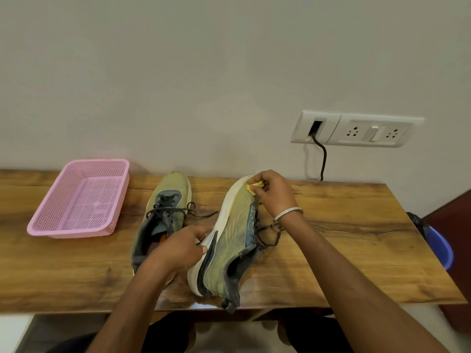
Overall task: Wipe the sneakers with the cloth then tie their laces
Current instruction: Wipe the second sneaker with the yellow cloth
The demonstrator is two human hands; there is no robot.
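Right hand (272,193) pinching yellow cloth (255,186) against toe of tilted sneaker (230,240), cloth at 10 o'clock from the knuckles. Left hand (178,248) gripping white sole of that sneaker at mid-length, shoe at 3 o'clock from the palm. Second sneaker (165,212) upright on wooden table (344,250), at 9 o'clock, laces (178,210) untied. Pink basket (81,200) farther toward 9 o'clock.

Single head-worn view, looking forward and down, close over table (356,238)
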